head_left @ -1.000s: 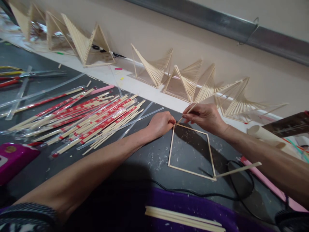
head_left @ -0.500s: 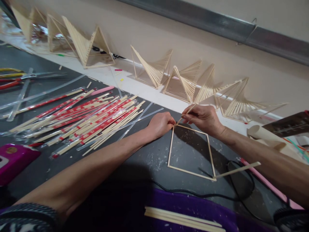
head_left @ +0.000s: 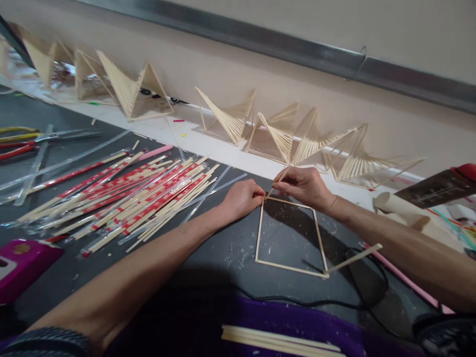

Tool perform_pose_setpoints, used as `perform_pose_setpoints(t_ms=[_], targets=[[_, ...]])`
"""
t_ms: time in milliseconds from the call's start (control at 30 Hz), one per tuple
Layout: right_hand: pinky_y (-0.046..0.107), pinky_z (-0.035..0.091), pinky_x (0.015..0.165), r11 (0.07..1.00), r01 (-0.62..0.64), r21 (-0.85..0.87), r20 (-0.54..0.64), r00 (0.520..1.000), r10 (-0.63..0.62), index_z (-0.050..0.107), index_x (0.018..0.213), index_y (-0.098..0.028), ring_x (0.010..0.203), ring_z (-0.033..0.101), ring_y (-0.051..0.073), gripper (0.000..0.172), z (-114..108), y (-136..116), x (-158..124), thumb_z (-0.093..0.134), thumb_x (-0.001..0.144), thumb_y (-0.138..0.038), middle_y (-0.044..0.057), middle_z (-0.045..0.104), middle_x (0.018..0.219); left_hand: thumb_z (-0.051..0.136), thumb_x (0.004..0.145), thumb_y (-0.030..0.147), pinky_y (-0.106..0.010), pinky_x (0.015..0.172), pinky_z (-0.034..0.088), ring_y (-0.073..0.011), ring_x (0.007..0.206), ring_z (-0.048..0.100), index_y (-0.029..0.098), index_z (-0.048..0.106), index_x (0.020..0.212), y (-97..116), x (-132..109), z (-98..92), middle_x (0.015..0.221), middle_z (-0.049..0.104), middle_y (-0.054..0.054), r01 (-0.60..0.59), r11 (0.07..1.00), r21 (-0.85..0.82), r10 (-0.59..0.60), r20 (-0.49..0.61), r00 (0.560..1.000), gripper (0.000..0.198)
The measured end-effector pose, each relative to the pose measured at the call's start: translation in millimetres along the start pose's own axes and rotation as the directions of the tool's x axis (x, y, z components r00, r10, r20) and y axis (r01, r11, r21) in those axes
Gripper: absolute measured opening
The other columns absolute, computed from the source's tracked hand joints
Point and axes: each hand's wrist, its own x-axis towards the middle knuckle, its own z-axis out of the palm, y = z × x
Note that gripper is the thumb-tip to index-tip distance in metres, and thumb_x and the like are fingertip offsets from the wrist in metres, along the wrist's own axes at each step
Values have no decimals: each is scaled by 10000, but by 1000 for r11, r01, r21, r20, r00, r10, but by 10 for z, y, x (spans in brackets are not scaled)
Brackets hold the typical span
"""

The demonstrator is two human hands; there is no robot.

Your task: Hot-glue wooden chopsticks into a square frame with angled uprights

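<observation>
A square frame of chopsticks (head_left: 292, 268) lies flat on the dark table, and another chopstick (head_left: 353, 260) rises at a slant from its near right corner. At the far left corner, the fingers of my left hand (head_left: 243, 199) are pinched together on the frame. My right hand (head_left: 307, 186) grips a thin chopstick (head_left: 284, 173) between thumb and fingers. This stick leans up to the right, its lower end at the same corner, beside my left fingertips. The exact joint is partly hidden by the fingers.
Left of my hands lie many chopsticks in red-and-clear wrappers (head_left: 148, 193), pliers (head_left: 48, 136) and a magenta device (head_left: 28, 265). Fan-shaped stick models (head_left: 230, 119) line the wall. Several chopsticks (head_left: 278, 342) rest on purple cloth near me. A black cord (head_left: 290, 300) crosses the front; rolled paper (head_left: 394, 208) lies right.
The view has shifted slightly, so the models and table sit lower in it. Both hands keep their hold at the same corner, and the right hand's stick stays slanted there.
</observation>
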Motion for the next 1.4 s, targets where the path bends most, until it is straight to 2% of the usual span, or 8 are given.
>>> perform_pose_setpoints(t_ms=[467, 600, 667, 800, 900, 1000, 1200, 1400], targets=[[245, 484, 580, 996, -36, -79, 90, 995, 44, 665, 992, -126, 602, 597, 112, 303, -74, 11, -93, 665, 749, -307, 25, 673, 716, 593, 756, 344, -260, 647, 401, -148, 751, 582, 241, 716, 907, 95, -22, 58, 817, 635, -5, 73, 996, 46, -70, -64, 996, 221], [262, 513, 603, 975, -217, -48, -55, 975, 215, 664, 990, -120, 601, 629, 124, 314, -314, 27, -261, 672, 727, -291, 44, 680, 740, 588, 762, 362, -267, 647, 401, -151, 746, 577, 231, 711, 925, 72, -19, 81, 802, 630, -11, 61, 997, 55, -56, -95, 994, 243], [250, 508, 562, 937, -348, -20, -188, 922, 338, 665, 964, -129, 586, 641, 127, 277, -492, -14, -441, 659, 740, -292, 49, 684, 746, 589, 763, 370, -269, 639, 398, -148, 729, 575, 224, 713, 928, 54, -7, 85, 798, 632, -13, 54, 997, 63, -47, -103, 994, 253], [204, 431, 415, 825, -560, 81, -402, 739, 541, 658, 873, -155, 544, 630, 131, 191, -774, -208, -965, 651, 749, -300, 44, 674, 696, 584, 764, 358, -268, 624, 392, -144, 707, 577, 227, 719, 933, 34, 22, 95, 796, 642, -11, 46, 996, 75, -38, -110, 993, 253], [206, 429, 404, 746, -644, 169, -397, 648, 650, 649, 873, -173, 519, 614, 126, 186, -770, -390, -1389, 647, 743, -306, 28, 667, 683, 581, 763, 351, -268, 621, 394, -148, 710, 582, 223, 722, 930, 37, 32, 103, 813, 650, -13, 43, 995, 86, -33, -111, 993, 253], [197, 419, 404, 675, -716, 176, -321, 607, 727, 641, 901, -176, 511, 609, 119, 226, -570, -528, -1720, 645, 731, -325, 14, 667, 684, 584, 759, 357, -274, 645, 410, -155, 724, 589, 215, 723, 927, 51, 34, 100, 836, 659, -18, 59, 995, 84, -50, -104, 993, 261], [246, 497, 547, 700, -692, 178, -227, 664, 713, 625, 978, -182, 578, 618, 119, 274, -120, -504, -1997, 620, 755, -342, 35, 687, 848, 573, 755, 345, -287, 707, 439, -175, 788, 606, 205, 728, 952, 95, 27, 8, 879, 682, -32, 86, 995, 45, -84, -45, 995, 287], [261, 488, 539, 725, -679, 116, -227, 692, 685, 624, 1009, -199, 574, 620, 134, 281, -189, -379, -2022, 583, 799, -380, 40, 690, 843, 556, 738, 303, -281, 744, 465, -172, 800, 621, 225, 736, 922, 108, 30, -72, 911, 710, -24, 142, 989, -40, -144, -35, 989, 269]])
